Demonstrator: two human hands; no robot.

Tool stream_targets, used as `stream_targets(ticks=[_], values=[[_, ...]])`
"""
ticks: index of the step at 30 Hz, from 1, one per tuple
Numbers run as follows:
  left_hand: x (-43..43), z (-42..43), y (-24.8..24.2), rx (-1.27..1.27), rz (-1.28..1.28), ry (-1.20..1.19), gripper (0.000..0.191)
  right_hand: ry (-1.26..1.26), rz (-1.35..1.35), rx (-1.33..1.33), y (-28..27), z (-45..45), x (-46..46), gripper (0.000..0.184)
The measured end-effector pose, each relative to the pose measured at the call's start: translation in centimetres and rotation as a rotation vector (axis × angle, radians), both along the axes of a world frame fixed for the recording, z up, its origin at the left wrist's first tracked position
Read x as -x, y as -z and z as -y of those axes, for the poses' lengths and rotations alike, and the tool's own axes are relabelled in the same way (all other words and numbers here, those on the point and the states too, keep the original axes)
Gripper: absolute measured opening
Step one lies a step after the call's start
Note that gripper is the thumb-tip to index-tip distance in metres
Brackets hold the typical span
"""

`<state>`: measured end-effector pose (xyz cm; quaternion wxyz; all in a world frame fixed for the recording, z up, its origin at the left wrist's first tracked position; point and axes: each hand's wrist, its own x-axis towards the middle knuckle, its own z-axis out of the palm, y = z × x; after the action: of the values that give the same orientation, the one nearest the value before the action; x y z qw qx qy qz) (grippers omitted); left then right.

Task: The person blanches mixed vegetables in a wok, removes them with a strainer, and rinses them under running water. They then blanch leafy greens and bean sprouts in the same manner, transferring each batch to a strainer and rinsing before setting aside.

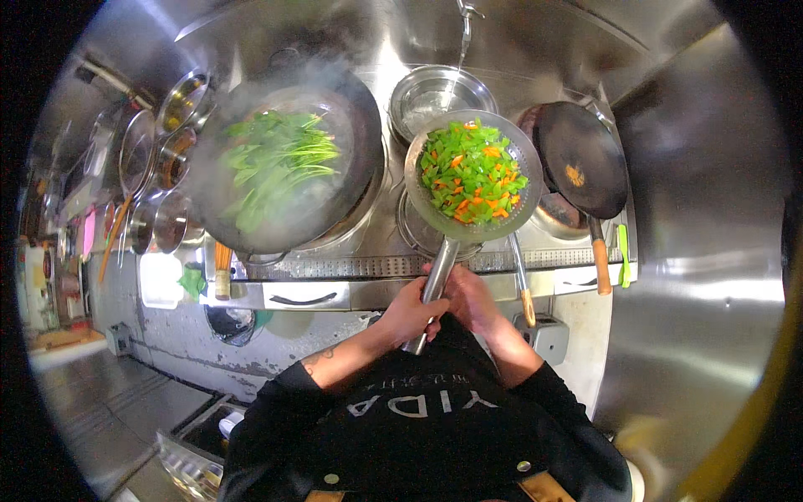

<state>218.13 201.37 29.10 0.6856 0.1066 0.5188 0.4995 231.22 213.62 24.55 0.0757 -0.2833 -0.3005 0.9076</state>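
Note:
My left hand (411, 314) is wrapped around the metal handle of a perforated strainer ladle (440, 270). Chopped green vegetable pieces (464, 150) mixed with orange bits, probably carrot, fill its bowl. My right hand (469, 300) is blurred and lies against or just behind the same handle; its grip cannot be made out. Behind the strainer, water from a tap (465, 25) runs into a round steel basin (417, 94). To the left, leafy greens with long stems (276, 163) lie in a large steaming wok (361, 125).
A dark pan with a wooden handle (583, 157) rests at the right of the steel range, beside a green utensil (623, 257). Another wood-tipped handle (527, 301) juts over the front edge. A bamboo wok brush (223, 270) and several steel bowls (170, 221) are at the left.

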Motion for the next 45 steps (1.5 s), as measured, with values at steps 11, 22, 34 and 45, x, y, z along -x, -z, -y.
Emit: stream_targets(ticks=[11, 22, 34, 45], values=[[-4.4, 3.0, -2.6, -0.010, -0.034, -0.232, 0.032, 0.185, 0.142, -0.309, 0.3, -11.2, -7.5, 0.037], [-8.7, 4.7, -5.3, -0.007, 0.022, -0.299, 0.041, 0.241, 0.240, -0.609, 3.2, -13.5, -6.4, 0.028], [-9.2, 10.9, -3.7, 0.045, -0.004, -0.243, 0.030, 0.233, 0.291, -0.572, 1.1, -13.1, -5.9, 0.037], [-6.2, 31.9, -8.7, -0.175, 0.122, -0.656, 0.050, -0.317, -0.263, -0.053, -7.4, 8.7, 9.0, 0.064]])
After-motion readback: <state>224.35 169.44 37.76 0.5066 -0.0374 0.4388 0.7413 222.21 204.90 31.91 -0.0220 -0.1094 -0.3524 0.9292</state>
